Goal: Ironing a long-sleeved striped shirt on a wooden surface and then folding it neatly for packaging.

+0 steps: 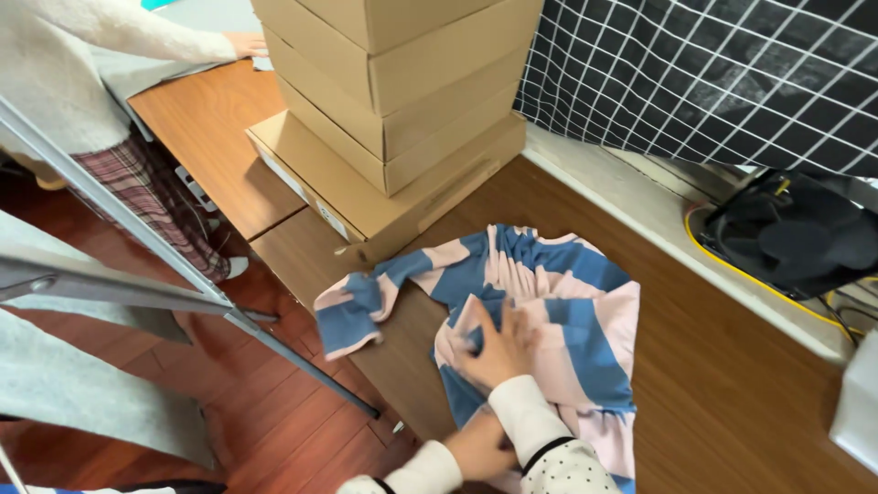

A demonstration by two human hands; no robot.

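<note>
A blue and pink striped garment (558,302) lies crumpled on the brown wooden table (732,384), one sleeve (352,311) trailing left toward the table edge. My right hand (498,348) rests on the garment's near left part, fingers curled into a fold of the cloth. My left hand (480,448) sits lower at the garment's near edge, tucked under my right forearm; its fingers are hidden.
A stack of cardboard boxes (393,110) stands just behind the garment. Another person in a white sweater and plaid skirt stands at upper left, a hand (245,44) on the far table. A grey metal rack bar (183,274), a black bag (796,233) and a grid-patterned cloth (713,73) surround the table.
</note>
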